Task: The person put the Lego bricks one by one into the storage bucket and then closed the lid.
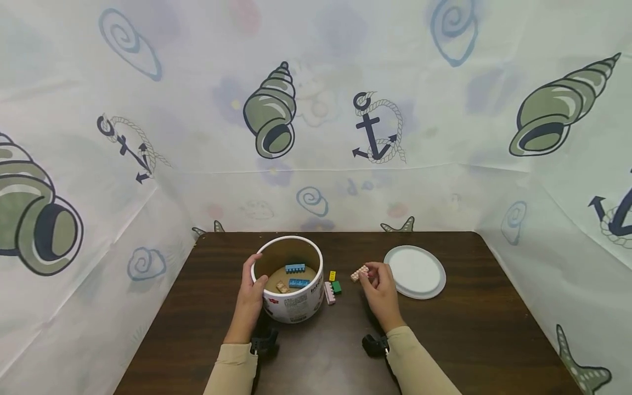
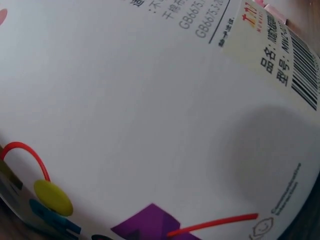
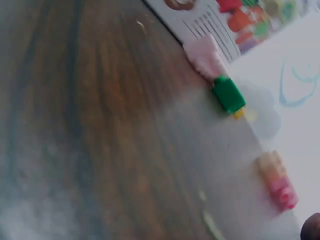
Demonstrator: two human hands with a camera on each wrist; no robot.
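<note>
My left hand (image 1: 250,296) grips the left rim of a white round tub (image 1: 291,310), whose printed wall fills the left wrist view. Inside the tub lie a blue toy brick (image 1: 295,268), a second blue brick (image 1: 299,283) and a tan brick (image 1: 282,287). To the right of the tub, my right hand (image 1: 382,291) pinches a peach brick (image 1: 359,273) between thumb and fingers. In the right wrist view that brick (image 3: 272,167) shows a pink end, with a fingertip (image 3: 311,227) at the lower right corner.
Beside the tub's right side lie a pale pink brick (image 1: 329,293), a green brick (image 1: 336,287) and a yellow brick (image 1: 332,275). A white plate (image 1: 439,274) stands behind and right of my right hand. Patterned white cloth (image 1: 326,137) surrounds the dark wooden table (image 1: 474,329).
</note>
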